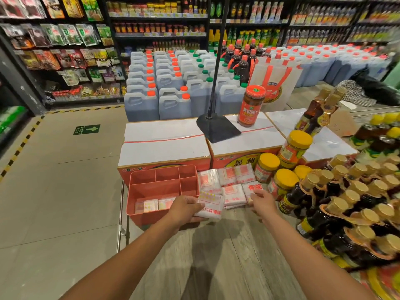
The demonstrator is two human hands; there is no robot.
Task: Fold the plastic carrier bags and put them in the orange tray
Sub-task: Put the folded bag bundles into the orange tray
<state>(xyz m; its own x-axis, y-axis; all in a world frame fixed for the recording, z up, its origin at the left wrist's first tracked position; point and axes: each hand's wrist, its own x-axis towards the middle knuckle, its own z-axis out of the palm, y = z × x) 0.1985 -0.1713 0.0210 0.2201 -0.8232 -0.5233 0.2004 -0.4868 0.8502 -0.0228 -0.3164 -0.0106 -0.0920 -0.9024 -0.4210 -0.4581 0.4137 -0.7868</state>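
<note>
An orange tray (138, 218) with several compartments stands on a wooden table, and two folded bags (154, 205) lie in its front compartment. To its right lie several folded white plastic bags with red print (234, 175). My left hand (186, 210) grips one folded bag (211, 204) just beside the tray's right wall. My right hand (263, 203) rests its fingers on another folded bag (253, 188) at the right end of the group.
Cardboard boxes (164, 144) with a black stand base (217, 128) and a red sauce jar (251, 106) sit behind the bags. Yellow-lidded jars (267, 167) and rows of dark bottles (350, 208) crowd the right side. The table's left edge (120, 213) drops to the shop floor.
</note>
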